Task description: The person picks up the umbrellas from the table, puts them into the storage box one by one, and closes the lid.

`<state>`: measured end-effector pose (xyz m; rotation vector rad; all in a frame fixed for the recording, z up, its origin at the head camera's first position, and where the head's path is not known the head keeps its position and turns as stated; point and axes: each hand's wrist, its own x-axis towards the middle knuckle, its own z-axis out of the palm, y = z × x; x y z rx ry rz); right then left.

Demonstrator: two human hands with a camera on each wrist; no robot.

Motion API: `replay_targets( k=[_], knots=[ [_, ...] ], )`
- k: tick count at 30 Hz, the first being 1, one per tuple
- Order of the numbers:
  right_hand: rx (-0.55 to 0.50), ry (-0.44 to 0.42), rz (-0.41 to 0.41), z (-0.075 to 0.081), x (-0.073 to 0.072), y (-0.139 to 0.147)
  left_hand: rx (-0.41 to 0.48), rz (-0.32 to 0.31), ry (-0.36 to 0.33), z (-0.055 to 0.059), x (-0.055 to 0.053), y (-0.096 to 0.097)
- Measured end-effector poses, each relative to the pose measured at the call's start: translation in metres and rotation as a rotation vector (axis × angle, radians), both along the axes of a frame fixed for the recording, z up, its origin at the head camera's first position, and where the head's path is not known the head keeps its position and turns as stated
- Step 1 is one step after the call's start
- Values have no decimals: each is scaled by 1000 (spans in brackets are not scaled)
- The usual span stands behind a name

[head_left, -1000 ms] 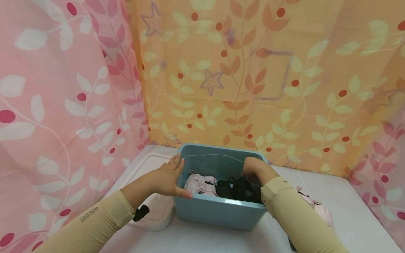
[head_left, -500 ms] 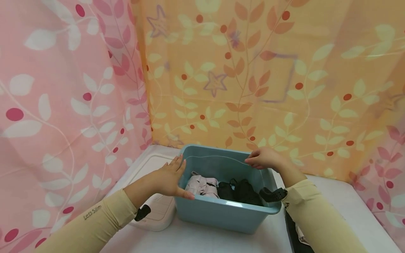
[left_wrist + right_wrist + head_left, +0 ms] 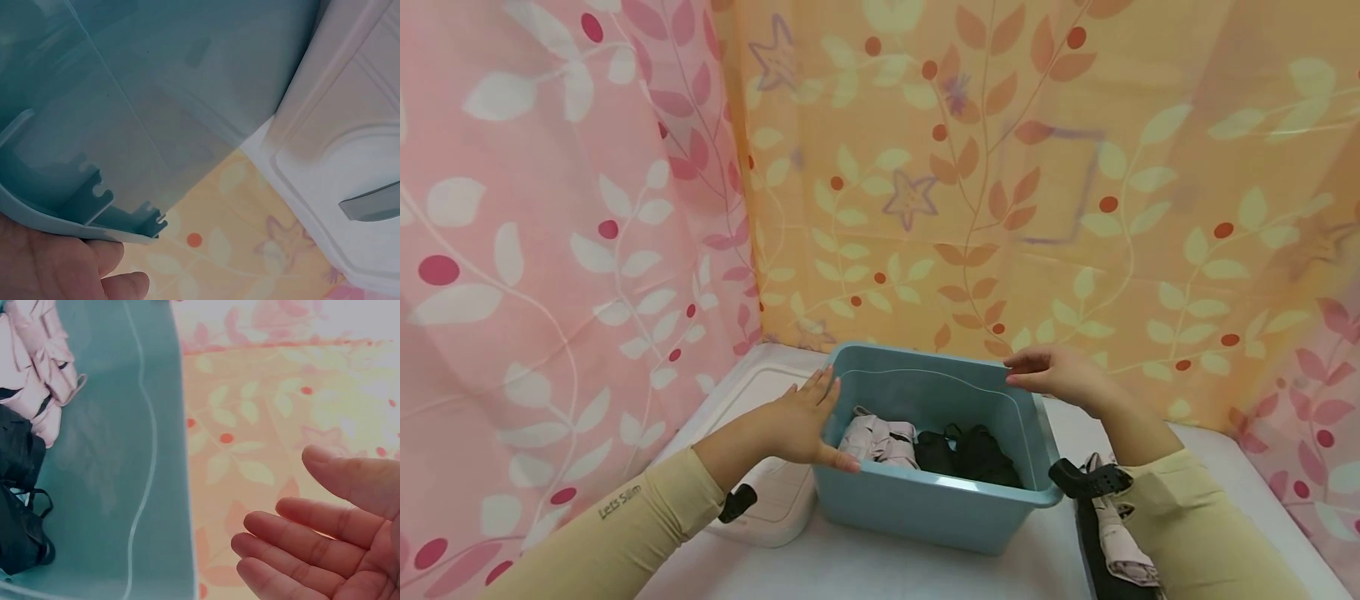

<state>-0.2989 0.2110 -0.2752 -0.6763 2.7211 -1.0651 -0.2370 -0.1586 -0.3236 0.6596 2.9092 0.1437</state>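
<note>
A blue plastic storage bin (image 3: pixel 917 510) stands on the white surface. Inside it, a folded pale pink fabric bundle (image 3: pixel 874 438) lies at the left and dark fabric bundles (image 3: pixel 985 458) with thin straps lie at the right. My left hand (image 3: pixel 797 425) rests on the bin's left rim with its fingers spread and the thumb over the front edge. Over the far right corner of the bin, my right hand (image 3: pixel 1060 379) holds nothing. The right wrist view shows its palm and extended fingers (image 3: pixel 294 569) beside the bin's wall.
At the left of the bin lies a white lid (image 3: pixel 767 492). A pale pink folded cloth (image 3: pixel 1122 542) and a black item (image 3: pixel 1097 554) lie to the right, partly under my right forearm. Patterned curtains (image 3: pixel 925 208) hang behind and at the sides.
My right hand has risen out of the bin and moved right, its fingers now straighter. That uncovers the dark bundles and the right rim. The left hand stays on the rim.
</note>
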Motion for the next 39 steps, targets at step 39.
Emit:
replay_targets(
  k=[39],
  knots=[
    [-244, -288, -86, -65, 55, 194, -12, 3, -12, -2, -3, 0]
  ],
)
